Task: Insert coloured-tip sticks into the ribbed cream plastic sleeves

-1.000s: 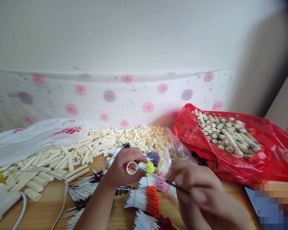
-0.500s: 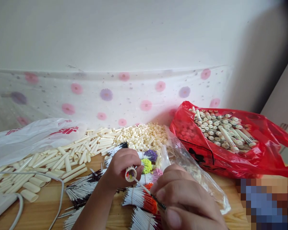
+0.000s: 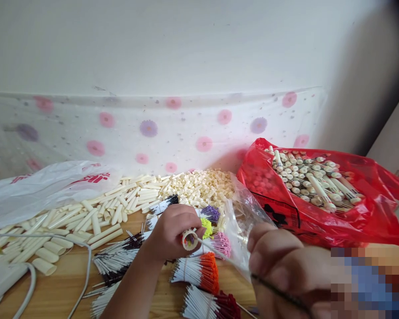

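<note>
My left hand [image 3: 177, 230] is wrapped round a cream tube [image 3: 189, 239], its open end facing me with small coloured tips inside. In my right hand [image 3: 286, 266], blurred and close to the camera, is a thin rod [image 3: 222, 256] with a white front part and a dark rear part. The rod's white end points at the tube's mouth; whether it touches the rim I cannot tell. Below the hands lie bundles of white sticks with orange tips [image 3: 210, 271], dark red tips [image 3: 228, 306] and pink tips [image 3: 222, 243].
Cream tubes [image 3: 96, 221] and short ribbed pieces [image 3: 202, 188] are heaped along the wall. A red bag [image 3: 306, 226] of filled tubes stands at the right, a white bag [image 3: 53, 186] at the left. A white cable [image 3: 86, 274] crosses the wooden table [image 3: 61, 294].
My right hand has moved right and nearer the camera, drawing the rod away from the tube. My left hand, still round the tube, sits slightly further right.
</note>
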A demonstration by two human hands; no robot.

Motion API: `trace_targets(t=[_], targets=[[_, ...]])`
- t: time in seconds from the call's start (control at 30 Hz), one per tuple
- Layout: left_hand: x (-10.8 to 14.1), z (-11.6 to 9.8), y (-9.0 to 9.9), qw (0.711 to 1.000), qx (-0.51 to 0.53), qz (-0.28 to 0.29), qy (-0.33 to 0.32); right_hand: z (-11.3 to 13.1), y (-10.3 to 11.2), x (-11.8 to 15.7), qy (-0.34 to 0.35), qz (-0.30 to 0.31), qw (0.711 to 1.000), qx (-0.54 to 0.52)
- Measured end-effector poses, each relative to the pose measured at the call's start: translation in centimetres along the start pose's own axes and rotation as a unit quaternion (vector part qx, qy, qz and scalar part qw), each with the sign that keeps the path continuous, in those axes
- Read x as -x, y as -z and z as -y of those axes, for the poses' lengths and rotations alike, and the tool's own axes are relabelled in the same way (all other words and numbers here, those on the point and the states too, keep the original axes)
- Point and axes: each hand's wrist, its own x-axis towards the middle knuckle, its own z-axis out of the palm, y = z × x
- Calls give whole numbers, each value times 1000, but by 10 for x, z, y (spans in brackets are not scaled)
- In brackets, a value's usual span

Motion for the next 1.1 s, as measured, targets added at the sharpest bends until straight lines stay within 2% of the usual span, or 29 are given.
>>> trace_targets(t=[0.07, 0.1, 0.13, 0.17, 0.2, 0.3, 0.37, 0.47, 0.57, 0.73, 1.1], targets=[[-1, -1, -1, 999, -22, 17, 17, -2, -9, 1, -8, -181, 983, -37], [-2, -1, -2, 998, -32, 31, 34, -4, -13, 1, -16, -228, 972, -57], [-2, -2, -2, 996, -41, 49, 55, -6, -16, 1, -23, -244, 967, -65], [-3, -2, -2, 994, -48, 68, 76, -10, -17, 1, -21, -228, 972, -63], [-4, -2, -3, 990, -54, 85, 95, -15, -17, 1, -13, -181, 982, -51], [-5, -3, -1, 982, -57, 114, 138, -34, -15, -1, 41, 1, 998, 39], [-5, -4, 1, 980, -50, 114, 158, -47, -15, -3, 76, 105, 986, 102], [-6, -7, 6, 978, -46, 106, 175, -61, -19, -5, 85, 185, 965, 162], [-7, -8, 11, 977, -53, 104, 180, -64, -22, -6, 90, 217, 954, 187], [-8, -7, 15, 970, -67, 128, 194, -58, -22, -7, 93, 233, 942, 222], [-7, -7, 18, 962, -87, 147, 213, -58, -28, -4, 65, 242, 942, 221]])
